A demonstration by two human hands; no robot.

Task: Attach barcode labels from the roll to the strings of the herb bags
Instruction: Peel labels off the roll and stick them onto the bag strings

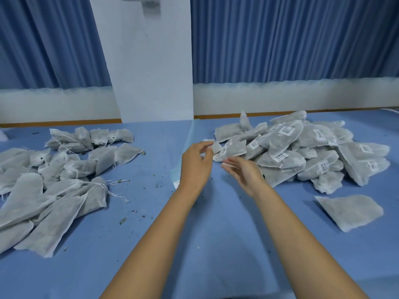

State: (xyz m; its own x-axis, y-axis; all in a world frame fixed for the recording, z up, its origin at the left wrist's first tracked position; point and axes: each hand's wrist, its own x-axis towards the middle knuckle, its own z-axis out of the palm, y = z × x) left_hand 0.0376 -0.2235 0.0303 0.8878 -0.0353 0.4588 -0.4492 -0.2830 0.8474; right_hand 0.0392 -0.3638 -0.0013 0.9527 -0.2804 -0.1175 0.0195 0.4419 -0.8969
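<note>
Two hands [216, 167] open, fingers loose, beside grey mesh herb bag [234, 148]; labelled pile [313, 152] right.

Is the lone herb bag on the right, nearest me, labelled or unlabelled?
Unlabelled, as far as shows: the lone herb bag lies flat with no barcode label visible, unlike bags in the labelled pile. Its underside is hidden.

I see a blue table cover [216, 244] across the full work surface, w/ dark crumbs [123, 220] scattered left of centre. Behind the table: 2 blue pleated curtains, 1 on the left [49, 42] and 1 on the right [291, 37], split by a white pillar [149, 67]. Below each curtain I see a white wall strip [280, 96] w/ a brown edge trim [60, 123] at table level.
</note>
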